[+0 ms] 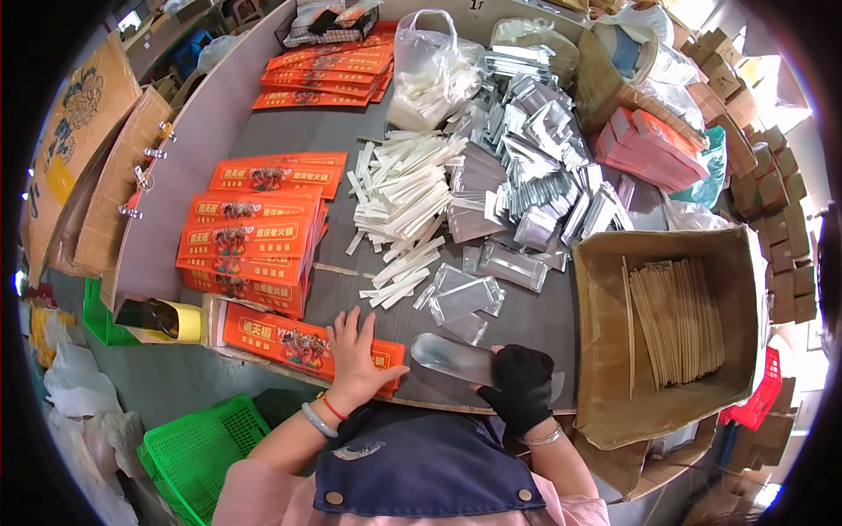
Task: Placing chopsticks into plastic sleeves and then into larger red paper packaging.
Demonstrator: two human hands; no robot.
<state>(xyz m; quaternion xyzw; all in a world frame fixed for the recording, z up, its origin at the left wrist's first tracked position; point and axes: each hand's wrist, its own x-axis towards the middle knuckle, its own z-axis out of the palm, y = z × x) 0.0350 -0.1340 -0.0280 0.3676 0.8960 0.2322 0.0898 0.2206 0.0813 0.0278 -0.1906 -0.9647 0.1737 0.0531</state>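
Note:
My left hand (355, 361) lies with fingers spread on an orange printed paper sleeve (272, 337) near the table's front edge. A red string and a grey bangle circle that wrist. My right hand (522, 386), in a black fingerless glove, closes on the right end of a clear plastic piece with a rounded left end (447, 355). Its gripped end is hidden under the glove. Just beyond it lie flat clear plastic packets (465, 294). Slim white strips (403, 188) form a loose pile in the middle of the table.
Stacked orange sleeves (250, 241) lie at the left, with more (324, 70) at the back. Silvery clear packets (544, 149) heap at the back right. A cardboard box (605, 421) holding wooden sticks (675, 324) borders my right side. A green basket (202, 447) stands below left.

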